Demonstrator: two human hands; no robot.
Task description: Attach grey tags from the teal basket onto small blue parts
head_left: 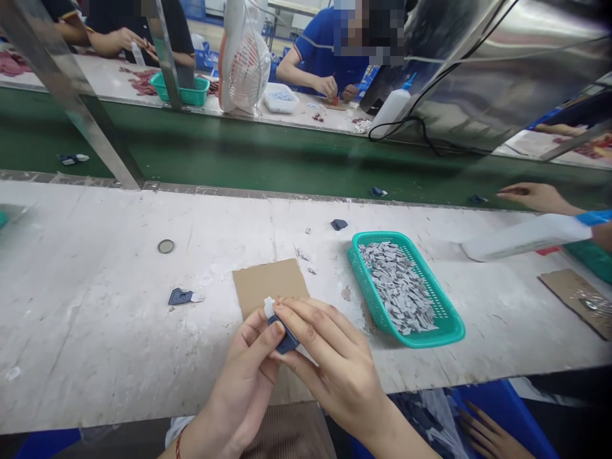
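Note:
My left hand (253, 363) pinches a small dark blue piece with a white tab (287, 342) between thumb and fingers. The fingers of my right hand (335, 357) close on the same piece from the other side, with a fingertip at the white tab. Partly beneath my hands lies a square of brown cardboard (268, 280). A similar blue piece with a white tab (182, 296) rests on the table to the left. Beyond the cardboard is another dark blue piece (339, 224). To the right stands a green basket (452, 335) filled with small grey-white pieces.
A bottle cap (166, 246) lies on the white table (95, 357). Along the back, a green conveyor belt (239, 153) carries several blue pieces, and a metal post (105, 134) rises. A co-worker's hand (540, 196) and white bottle (526, 237) are at the right.

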